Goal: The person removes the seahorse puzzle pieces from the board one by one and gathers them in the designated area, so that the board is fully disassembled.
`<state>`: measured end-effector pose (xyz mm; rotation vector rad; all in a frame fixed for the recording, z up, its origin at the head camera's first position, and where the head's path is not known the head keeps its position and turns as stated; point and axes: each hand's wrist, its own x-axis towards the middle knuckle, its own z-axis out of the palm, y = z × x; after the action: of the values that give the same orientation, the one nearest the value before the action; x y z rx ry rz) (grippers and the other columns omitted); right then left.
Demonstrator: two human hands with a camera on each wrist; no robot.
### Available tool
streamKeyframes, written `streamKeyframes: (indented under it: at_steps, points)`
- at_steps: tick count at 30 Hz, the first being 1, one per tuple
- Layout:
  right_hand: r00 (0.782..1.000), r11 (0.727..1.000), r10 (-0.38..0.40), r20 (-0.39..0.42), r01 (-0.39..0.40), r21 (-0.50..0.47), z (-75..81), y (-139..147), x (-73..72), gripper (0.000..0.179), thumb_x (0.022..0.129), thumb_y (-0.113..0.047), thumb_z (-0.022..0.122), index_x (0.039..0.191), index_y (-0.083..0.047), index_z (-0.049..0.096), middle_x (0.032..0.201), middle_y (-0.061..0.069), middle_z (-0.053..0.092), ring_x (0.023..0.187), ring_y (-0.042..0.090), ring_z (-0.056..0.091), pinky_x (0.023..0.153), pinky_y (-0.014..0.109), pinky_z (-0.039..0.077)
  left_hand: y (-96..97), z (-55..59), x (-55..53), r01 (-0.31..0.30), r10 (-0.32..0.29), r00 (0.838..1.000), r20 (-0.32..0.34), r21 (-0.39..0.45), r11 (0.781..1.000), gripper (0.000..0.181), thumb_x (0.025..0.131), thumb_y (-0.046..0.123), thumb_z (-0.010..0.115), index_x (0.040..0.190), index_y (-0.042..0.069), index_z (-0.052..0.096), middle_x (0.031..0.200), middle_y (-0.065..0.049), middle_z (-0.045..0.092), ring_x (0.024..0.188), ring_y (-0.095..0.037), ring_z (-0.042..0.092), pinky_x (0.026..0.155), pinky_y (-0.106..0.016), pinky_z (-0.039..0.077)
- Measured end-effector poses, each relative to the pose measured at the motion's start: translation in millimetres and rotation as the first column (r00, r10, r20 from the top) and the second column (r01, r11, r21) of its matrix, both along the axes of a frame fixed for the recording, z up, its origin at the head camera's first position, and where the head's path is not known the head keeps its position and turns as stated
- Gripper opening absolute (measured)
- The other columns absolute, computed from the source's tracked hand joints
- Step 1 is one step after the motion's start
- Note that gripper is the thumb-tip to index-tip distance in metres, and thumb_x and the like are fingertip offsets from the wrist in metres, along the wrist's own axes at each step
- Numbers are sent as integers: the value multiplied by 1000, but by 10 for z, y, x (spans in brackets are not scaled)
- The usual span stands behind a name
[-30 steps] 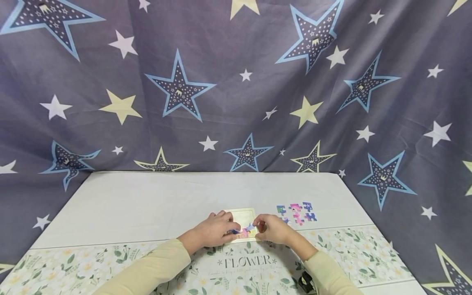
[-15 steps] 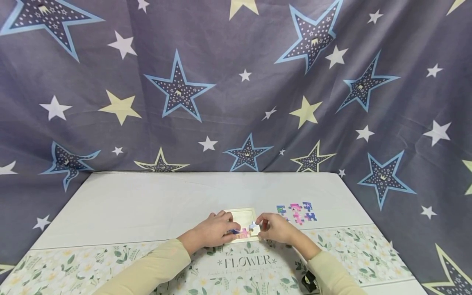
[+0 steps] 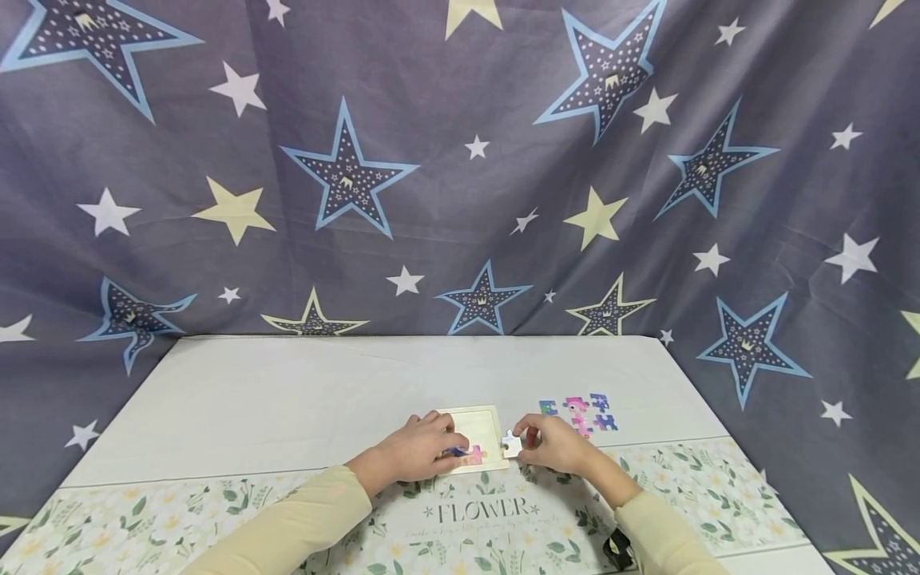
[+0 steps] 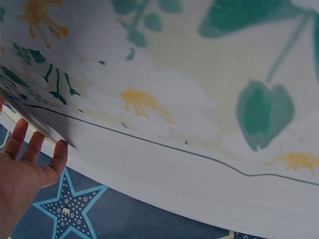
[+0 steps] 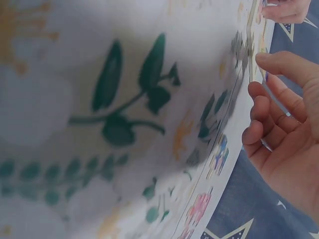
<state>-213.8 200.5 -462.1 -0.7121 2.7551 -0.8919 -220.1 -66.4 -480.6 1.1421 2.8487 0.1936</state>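
Note:
My left hand covers the left end of a shallow, cream puzzle tray and grips its edge. In the left wrist view, several fingers are bent against the tray's rim. A pink puzzle piece lies in the tray's lower part beside a dark blue piece, which the left fingers partly hide. Just off the tray's right edge, my right hand pinches a pale puzzle piece between thumb and forefinger. Its other fingers curl loosely in the right wrist view.
Right of the tray, loose pieces lie in a cluster: pink ones, a blue one and a blue-green one. The white table carries a floral strip lettered "FLOWER". A star-patterned curtain hangs behind.
My right hand has drawn the pale piece rightward, from inside the tray to beyond its right edge. It now overlaps the loose cluster's lower left. My left hand stays put.

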Motion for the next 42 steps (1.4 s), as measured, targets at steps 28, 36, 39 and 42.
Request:
streamKeyframes:
  at_steps: [28,36,39,42]
  points:
    - [999,999,-49,-8,49,13,-16,468,60,26,79,-7,71,102,-4,61,78,0,57,64,5,48,55,22,42,8,55,37,-2,2,1000,-8,4,1000,33,95,49,45,121,35,58,109,4,52,90,-10,43,70,-33,35]
    - [994,996,-88,59,87,16,-3,591,79,26,80,-8,69,104,-3,60,77,1,55,62,9,48,54,23,42,4,57,37,7,-7,1000,-10,0,1000,33,95,49,45,121,35,58,109,4,52,89,-10,42,69,-33,34]
    - [994,994,-103,49,101,38,-6,644,82,25,81,-8,69,104,-4,60,78,0,54,61,8,47,54,23,42,3,54,34,5,-5,1000,-7,4,1000,32,95,48,46,121,34,58,109,4,52,89,-10,43,70,-32,34]
    - [994,994,-105,43,103,46,-6,694,87,25,82,-8,69,104,-5,60,78,0,54,59,7,46,53,24,41,1,50,30,5,-5,1000,-3,9,1000,32,95,48,46,121,34,58,109,4,52,90,-10,43,70,-32,34]
